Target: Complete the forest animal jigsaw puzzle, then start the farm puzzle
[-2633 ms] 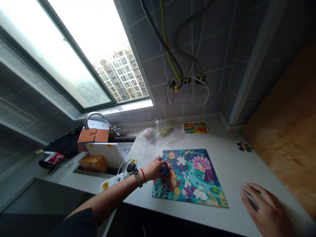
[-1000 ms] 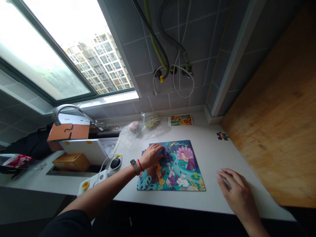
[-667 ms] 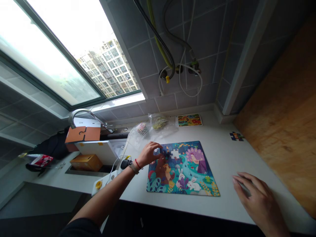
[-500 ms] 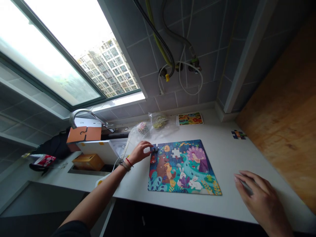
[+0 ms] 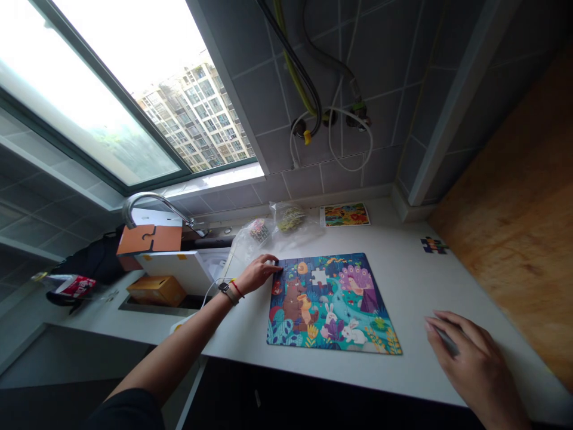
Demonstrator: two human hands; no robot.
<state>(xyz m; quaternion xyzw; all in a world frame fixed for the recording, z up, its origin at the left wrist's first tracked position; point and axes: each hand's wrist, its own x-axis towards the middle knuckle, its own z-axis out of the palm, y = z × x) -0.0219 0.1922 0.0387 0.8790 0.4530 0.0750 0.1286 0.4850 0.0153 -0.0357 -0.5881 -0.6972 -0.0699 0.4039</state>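
A square jigsaw puzzle (image 5: 333,310) lies flat on the white counter (image 5: 403,286), with a peacock, rabbits and a brown bear on it. One white gap (image 5: 319,276) shows near its top edge. My left hand (image 5: 257,274) rests at the puzzle's top left corner, fingertips touching the edge, with nothing visible in it. A watch and a red string circle that wrist. Off to the right, my right hand (image 5: 470,361) lies on the counter, its fingers curled over a slim grey object (image 5: 446,340).
Behind the puzzle lie plastic bags of pieces (image 5: 290,218), a picture card (image 5: 344,215) and a small joined patch of pieces (image 5: 433,245). To the left stand a tap (image 5: 161,206) and a cardboard box (image 5: 156,291). A wooden board (image 5: 505,239) leans at the right.
My left hand has drawn back to the puzzle's top left corner. The dark blue piece it held now lies in the puzzle there. My right hand has barely moved.
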